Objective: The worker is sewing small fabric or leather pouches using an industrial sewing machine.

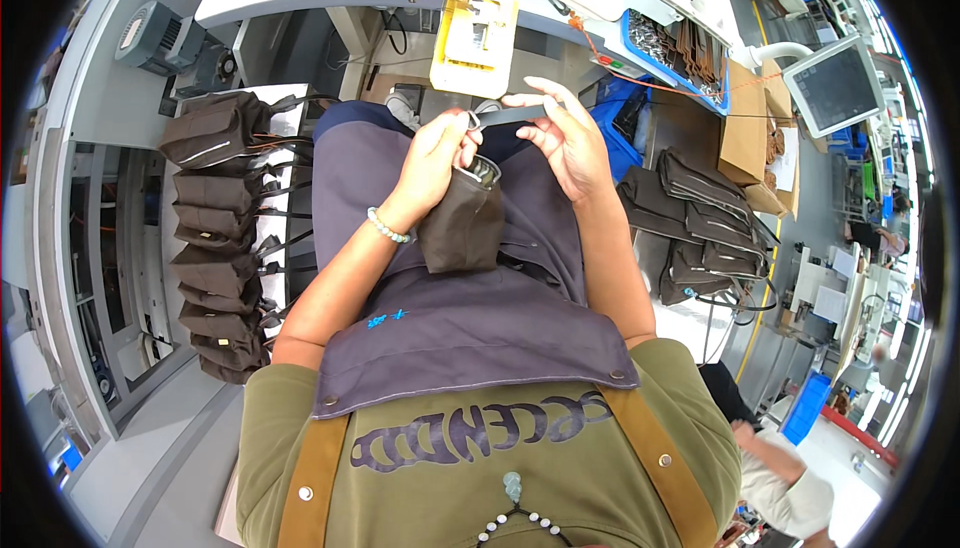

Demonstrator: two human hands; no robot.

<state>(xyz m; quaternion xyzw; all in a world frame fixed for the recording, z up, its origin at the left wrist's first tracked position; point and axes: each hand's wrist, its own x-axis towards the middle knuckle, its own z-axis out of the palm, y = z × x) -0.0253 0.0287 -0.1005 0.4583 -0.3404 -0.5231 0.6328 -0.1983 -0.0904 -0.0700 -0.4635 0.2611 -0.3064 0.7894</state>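
Observation:
A small dark brown fabric pouch (pixel 460 228) hangs above my lap, its mouth at the top showing a lighter lining. My left hand (pixel 437 160) is closed on the pouch's top edge, beside a small metal ring (pixel 474 121). From that ring a dark grey strap (pixel 512 116) runs to the right. My right hand (pixel 568 143) pinches the strap's other end between thumb and fingers, with some fingers raised. The fingertips of my left hand are partly hidden behind the pouch's edge.
Several dark pouches with straps (pixel 215 213) are lined up at the left. More dark bags (pixel 700 213) are piled at the right. Ahead is a machine with a yellow-edged plate (pixel 472 53). A blue tray (pixel 680 83) holds metal parts and brown strips, near a cardboard box (pixel 745 128) and a screen (pixel 832 86). Another person (pixel 785 483) is at lower right.

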